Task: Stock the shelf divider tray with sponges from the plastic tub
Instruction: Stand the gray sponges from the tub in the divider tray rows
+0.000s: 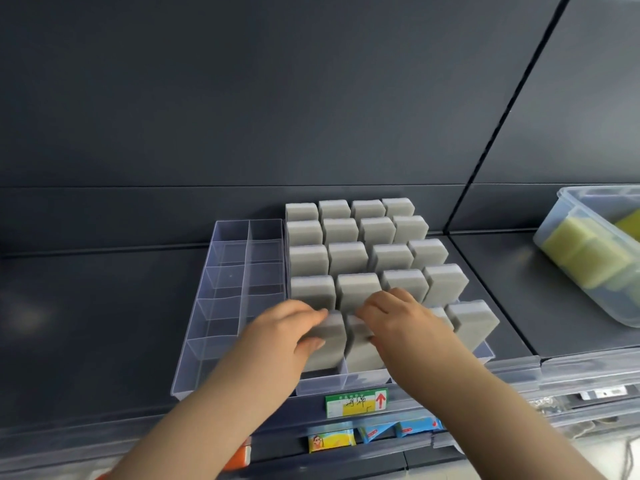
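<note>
Where the dark grey metal shelf (86, 323) reaches its front edge, a clear plastic shelf divider tray (346, 380) sits with upright grey rectangular sponges (348, 256) standing in its compartments, four across and several rows deep to the shelf's back edge. The left hand (287, 332) grips the front-left grey sponge (327, 351) in the front row, fingers curled over its top and thumb pressed on its near face. The right hand (405, 322) holds the neighbouring grey sponge (362, 356) just beside it, fingers hooked over the top edge; its thumb is mostly hidden. Touching the tray's left side is a second clear divider tray (225, 306), its compartments bare. Well apart, toward the shelf's right edge, a translucent plastic tub (554, 232) lies tilted with yellow-green sponges (585, 254) inside. A green-and-yellow price label (356, 403) with a red arrow hangs on the shelf's front edge.
</note>
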`<state>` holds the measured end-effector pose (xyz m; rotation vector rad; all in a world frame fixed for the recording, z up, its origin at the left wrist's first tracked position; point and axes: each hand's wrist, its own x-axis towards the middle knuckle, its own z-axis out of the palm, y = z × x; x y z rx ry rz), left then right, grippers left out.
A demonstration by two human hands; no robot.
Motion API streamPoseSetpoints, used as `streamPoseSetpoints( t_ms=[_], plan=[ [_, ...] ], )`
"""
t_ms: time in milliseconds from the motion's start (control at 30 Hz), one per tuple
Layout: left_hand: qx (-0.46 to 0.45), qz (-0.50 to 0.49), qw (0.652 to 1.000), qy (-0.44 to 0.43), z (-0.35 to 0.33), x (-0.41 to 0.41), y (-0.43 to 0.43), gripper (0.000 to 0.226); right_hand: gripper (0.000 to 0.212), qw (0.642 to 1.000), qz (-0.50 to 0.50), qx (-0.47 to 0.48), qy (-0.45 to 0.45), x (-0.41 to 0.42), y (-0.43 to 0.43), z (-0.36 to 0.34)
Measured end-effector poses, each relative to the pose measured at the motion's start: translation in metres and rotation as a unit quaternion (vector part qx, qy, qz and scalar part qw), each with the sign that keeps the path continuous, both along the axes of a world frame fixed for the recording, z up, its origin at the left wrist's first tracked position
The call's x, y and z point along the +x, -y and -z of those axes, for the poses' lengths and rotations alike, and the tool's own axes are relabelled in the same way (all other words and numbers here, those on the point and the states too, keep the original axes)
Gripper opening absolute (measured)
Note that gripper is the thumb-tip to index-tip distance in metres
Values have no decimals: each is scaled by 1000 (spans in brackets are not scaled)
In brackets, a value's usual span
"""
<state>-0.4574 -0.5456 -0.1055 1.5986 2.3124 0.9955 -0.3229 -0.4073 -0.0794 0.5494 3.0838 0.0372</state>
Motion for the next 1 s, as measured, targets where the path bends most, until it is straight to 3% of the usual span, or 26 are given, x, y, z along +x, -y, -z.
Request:
streamPoseSetpoints(
  t_ms=[333, 533, 767, 1000],
  plan=[
    [-42, 37, 998, -26, 2, -7, -1, 41, 35, 998, 12, -35, -43, 1, -1, -5],
    [23, 56, 987, -147, -46, 0, -11, 42, 43, 974, 66, -76, -205, 25, -16, -43],
    [143, 101, 963, -206, -80, 66, -58, 40, 49, 934, 146, -95, -312, 113, -48, -67],
    [153, 155, 954, -207, -68, 200, -137, 39, 50, 906, 244, -115, -327, 265, -83, -54]
  ],
)
